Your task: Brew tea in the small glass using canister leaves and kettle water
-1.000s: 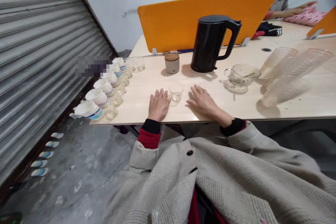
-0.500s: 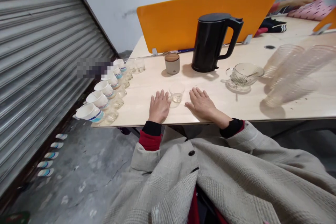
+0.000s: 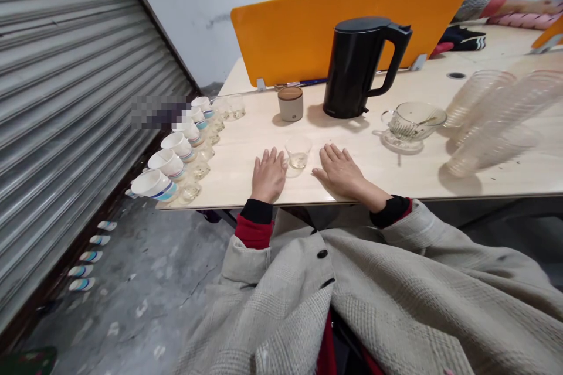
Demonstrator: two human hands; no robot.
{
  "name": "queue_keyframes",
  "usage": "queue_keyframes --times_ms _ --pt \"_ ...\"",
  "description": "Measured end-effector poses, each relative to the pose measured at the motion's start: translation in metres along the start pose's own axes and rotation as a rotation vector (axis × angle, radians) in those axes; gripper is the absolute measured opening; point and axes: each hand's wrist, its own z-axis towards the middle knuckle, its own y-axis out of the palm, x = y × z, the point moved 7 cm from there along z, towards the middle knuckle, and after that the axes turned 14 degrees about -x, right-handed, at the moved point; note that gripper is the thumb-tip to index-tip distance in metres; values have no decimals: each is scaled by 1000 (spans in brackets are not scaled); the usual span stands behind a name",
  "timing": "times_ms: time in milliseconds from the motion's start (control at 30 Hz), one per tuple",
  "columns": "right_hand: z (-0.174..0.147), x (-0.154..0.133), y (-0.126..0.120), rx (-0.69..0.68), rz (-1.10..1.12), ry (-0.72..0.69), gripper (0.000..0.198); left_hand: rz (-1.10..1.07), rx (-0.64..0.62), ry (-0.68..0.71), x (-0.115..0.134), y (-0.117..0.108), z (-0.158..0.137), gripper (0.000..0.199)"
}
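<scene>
My left hand (image 3: 268,176) lies flat on the pale wooden table (image 3: 237,158), fingers stretched out, holding nothing. Just right of it stands a small clear plastic cup (image 3: 298,154) with a little see-through liquid and some dark bits at the bottom. I cannot tell whether the hand's edge touches the cup. On the cup's other side my right hand (image 3: 341,171) rests palm down with its fingers extended and nothing in it. Beyond the cup sits a grey canister (image 3: 291,106) with a wooden lid. A black electric kettle (image 3: 352,70) stands behind it to the right.
White paper cups (image 3: 155,183) and small clear cups (image 3: 190,190) line the left edge. A glass cup (image 3: 411,123) with a stirrer stands right, beside stacks of clear plastic cups (image 3: 484,140). An orange divider (image 3: 281,41) crosses the back; a person's arm (image 3: 523,9) shows beyond.
Both hands stay flat beside the small cup. The whole view shifts slightly, and the other person's arm at the far right has moved.
</scene>
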Motion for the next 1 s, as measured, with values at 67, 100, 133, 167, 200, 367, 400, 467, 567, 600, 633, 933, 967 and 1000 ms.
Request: queue_keyframes --times_ms 67,100,133,167,200,367,400,467,567,600,633,933,967,1000 --pt "0 0 1 3 5 -3 80 6 2 1 -1 1 1 60" --pt "1 0 1 6 6 -3 80 7 4 2 -1 1 2 60" --pt "0 0 0 7 7 -3 80 6 8 4 -1 1 2 60" --pt "0 0 0 8 8 -4 79 4 10 5 -1 1 2 60" --pt "0 -1 -1 7 9 -3 79 2 11 6 -1 1 3 60" --pt "-3 -3 -4 -26 -9 26 80 7 13 3 0 1 1 60" --pt "-3 -3 -4 -32 -15 30 80 10 14 3 0 1 1 60" --pt "-3 -3 -3 -40 -21 31 80 13 15 2 0 0 0 60" --pt "-1 -1 0 -25 -17 23 80 10 17 4 1 0 0 60" --pt "0 -1 0 -13 -13 18 79 7 19 4 1 0 0 59" --pt "0 0 0 0 -11 13 79 4 21 5 1 0 0 59" --pt "0 1 1 22 -3 3 77 1 27 7 0 1 1 59" --pt "0 1 1 28 -1 1 77 3 26 6 -1 2 1 59" --pt "1 1 1 32 0 -1 77 4 26 7 -1 2 1 58"
